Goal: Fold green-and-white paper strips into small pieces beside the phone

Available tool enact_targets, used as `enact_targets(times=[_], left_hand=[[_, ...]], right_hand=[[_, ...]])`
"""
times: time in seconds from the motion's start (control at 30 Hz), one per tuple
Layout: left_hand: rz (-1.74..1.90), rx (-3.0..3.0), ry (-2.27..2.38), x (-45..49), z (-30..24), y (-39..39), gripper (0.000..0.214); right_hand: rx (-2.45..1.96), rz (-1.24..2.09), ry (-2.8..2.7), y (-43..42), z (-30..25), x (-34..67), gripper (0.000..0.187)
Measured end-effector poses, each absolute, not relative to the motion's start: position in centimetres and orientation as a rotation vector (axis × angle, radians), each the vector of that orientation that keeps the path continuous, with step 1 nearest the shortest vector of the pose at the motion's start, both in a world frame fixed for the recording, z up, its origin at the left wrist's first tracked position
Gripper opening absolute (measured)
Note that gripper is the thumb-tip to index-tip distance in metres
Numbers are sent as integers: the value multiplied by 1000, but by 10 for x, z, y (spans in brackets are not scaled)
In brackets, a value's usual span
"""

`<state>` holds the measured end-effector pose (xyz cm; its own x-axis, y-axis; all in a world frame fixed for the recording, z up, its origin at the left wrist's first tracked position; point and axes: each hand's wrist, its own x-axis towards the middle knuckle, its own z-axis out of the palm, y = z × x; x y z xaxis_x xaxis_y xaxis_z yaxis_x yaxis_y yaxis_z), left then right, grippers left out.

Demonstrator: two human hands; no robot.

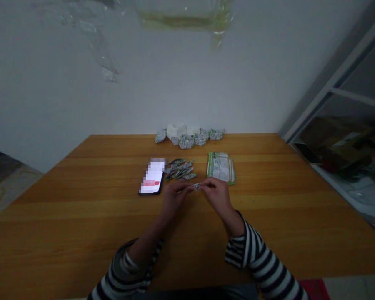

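Between my two hands, over the middle of the table, is a small folded piece of printed paper (pixel 196 187). My left hand (pixel 174 196) pinches its left end with closed fingertips. The right end is pinched by my right hand (pixel 218 195). Just beyond my left hand lies a loose pile of small folded printed paper pieces (pixel 179 169). A stack of flat green-and-white printed sheets (pixel 219 167) rests past my right hand. The exact folds of the held piece are too small to make out.
A phone (pixel 152 177) with a lit screen lies left of the folded pile. Several crumpled-looking folded paper shapes (pixel 186 141) stand along the wooden table's (pixel 112 225) back edge, against the white wall. Shelving with cardboard boxes (pixel 337 135) is at the right.
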<state>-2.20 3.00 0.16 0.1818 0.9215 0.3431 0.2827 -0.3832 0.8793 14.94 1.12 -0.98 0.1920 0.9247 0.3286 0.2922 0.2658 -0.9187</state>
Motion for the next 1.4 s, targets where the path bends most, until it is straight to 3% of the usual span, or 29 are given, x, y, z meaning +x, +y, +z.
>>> enact_targets(times=[0.1, 0.23, 0.47, 0.83, 1.17, 1.4], left_hand=[[1201, 1740, 1119, -23, 1, 31, 13], [1208, 1705, 1104, -22, 1, 31, 14], [1228, 1608, 1123, -17, 6, 23, 15], [1360, 1905, 1193, -13, 3, 20, 14], [1407, 2007, 1174, -14, 6, 17, 11], [1311, 1803, 1231, -15, 5, 19, 13]], right_hand=[[-1203, 784, -1258, 11, -6, 150, 7], [-1131, 908, -1246, 10, -1, 150, 29], [-1089, 963, -987, 11, -5, 143, 21], [-981, 1120, -1020, 13, -9, 137, 40], [-1058, 1092, -1071, 13, -12, 138, 15], [-1010, 1134, -1105, 14, -19, 139, 14]])
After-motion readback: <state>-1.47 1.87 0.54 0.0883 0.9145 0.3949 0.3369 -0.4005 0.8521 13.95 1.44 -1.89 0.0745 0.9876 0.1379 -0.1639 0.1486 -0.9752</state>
